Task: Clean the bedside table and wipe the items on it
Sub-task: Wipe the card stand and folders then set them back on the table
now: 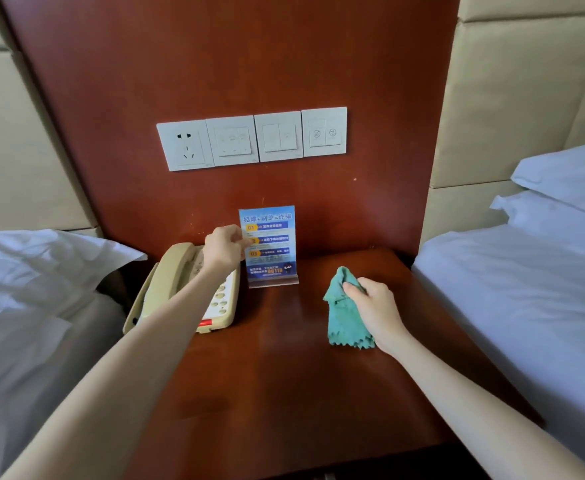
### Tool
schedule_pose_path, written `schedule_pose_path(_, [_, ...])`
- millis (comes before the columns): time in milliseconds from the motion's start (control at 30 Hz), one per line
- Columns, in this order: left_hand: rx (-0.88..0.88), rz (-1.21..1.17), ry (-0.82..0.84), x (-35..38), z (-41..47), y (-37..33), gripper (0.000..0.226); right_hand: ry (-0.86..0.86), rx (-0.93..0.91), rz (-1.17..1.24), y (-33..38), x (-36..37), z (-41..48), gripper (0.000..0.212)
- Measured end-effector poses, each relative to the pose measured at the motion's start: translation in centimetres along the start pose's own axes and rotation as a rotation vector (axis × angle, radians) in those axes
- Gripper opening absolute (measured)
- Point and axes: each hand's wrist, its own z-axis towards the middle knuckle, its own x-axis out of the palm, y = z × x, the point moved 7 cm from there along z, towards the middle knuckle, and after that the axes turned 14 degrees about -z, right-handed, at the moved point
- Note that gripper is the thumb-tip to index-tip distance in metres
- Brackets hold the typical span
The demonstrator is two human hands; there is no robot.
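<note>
Crossing the beige plastic desk telephone [177, 275], the left forearm hides much of its keypad, and the near edge of the red-brown wooden bedside table [284, 382] is cut off by the bottom of the view; the small print on the blue printed notice card in a clear acrylic stand [271, 237] is too fine to read. The left hand [225, 249] has its fingers curled and pinches the card's left edge. The card stands upright at the back of the table against the wood wall panel, just right of the telephone, long axis vertical, printed face toward the camera. The right hand [376, 306] grips a crumpled teal-green cloth with a zigzag-cut edge [343, 317] over the table's right half; its fingertips are buried in the folds. The cloth runs far to near, with the zigzag edge nearest the camera; whether that end touches the wood I cannot tell. The telephone lies at the table's left rim, long axis far to near, handset on its left side. Above sits a row of white wall switches and a socket [253, 138], and white-sheeted beds [512, 292] flank both sides
</note>
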Motion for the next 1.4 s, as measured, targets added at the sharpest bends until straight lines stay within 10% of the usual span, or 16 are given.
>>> schedule_pose_path(1067, [-0.068,0.167,0.037,0.4,1.3,-1.2,0.041,0.005,-0.017,-0.066,0.4,0.1,0.1,0.041])
schedule_pose_path(1400, [0.070,0.067,0.250,-7.6,-7.1,-3.9,0.016,-0.002,-0.021,-0.203,1.7,0.4,-0.9,0.039])
